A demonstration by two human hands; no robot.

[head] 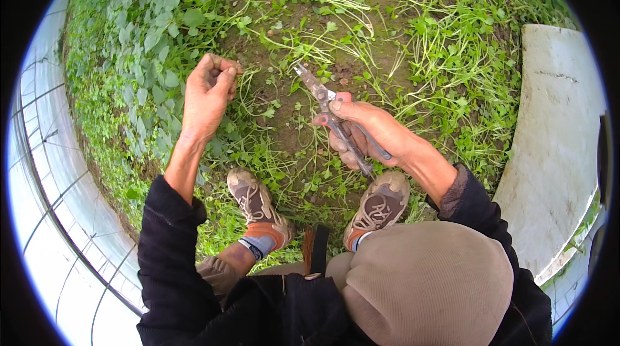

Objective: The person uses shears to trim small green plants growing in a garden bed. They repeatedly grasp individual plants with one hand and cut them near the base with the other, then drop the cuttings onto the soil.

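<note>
My right hand (373,125) grips a pair of pruning shears (317,91) with dark handles and red parts near the pivot. Their soiled blades point up and to the left, over bare soil. Off to the left, my left hand (208,89) has its fingers curled in, thumb against the forefinger. Thin green stems (247,79) reach close to these fingertips; whether any is pinched there is not clear. Leafy plants with pale slender stalks, like celery or parsley (334,48), lie bent over the soil (290,113) around both hands.
Broad-leaved plants (167,31) grow thickly at left, beside a clear plastic greenhouse wall (48,162). A pale, worn slab (547,137) stands along the right. My shoes (249,196) are planted among the stalks, with my beige-clad knee (431,283) raised in front.
</note>
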